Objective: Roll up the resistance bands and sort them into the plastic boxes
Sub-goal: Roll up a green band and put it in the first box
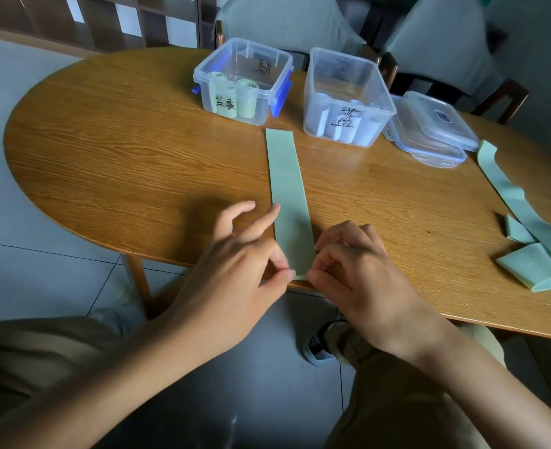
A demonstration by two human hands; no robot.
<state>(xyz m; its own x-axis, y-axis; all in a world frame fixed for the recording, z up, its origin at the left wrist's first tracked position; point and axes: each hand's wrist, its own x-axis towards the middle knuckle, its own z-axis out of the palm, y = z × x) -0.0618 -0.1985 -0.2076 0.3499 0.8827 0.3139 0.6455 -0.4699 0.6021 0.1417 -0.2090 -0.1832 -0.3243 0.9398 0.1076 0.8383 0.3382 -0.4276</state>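
Head view: a pale green resistance band (288, 196) lies flat and straight on the wooden counter (131, 157), its far end between two open plastic boxes. Both hands pinch its near end at the counter's edge, left hand (235, 264) and right hand (361, 273), thumb and forefinger curled on the corners. Left box (243, 81) with blue clips holds rolled green bands; right box (343, 98) holds whitish rolls. Each bears handwritten black characters I cannot read. Stacked lids (432, 128) sit beside them; loose green bands (533, 234) lie far right.
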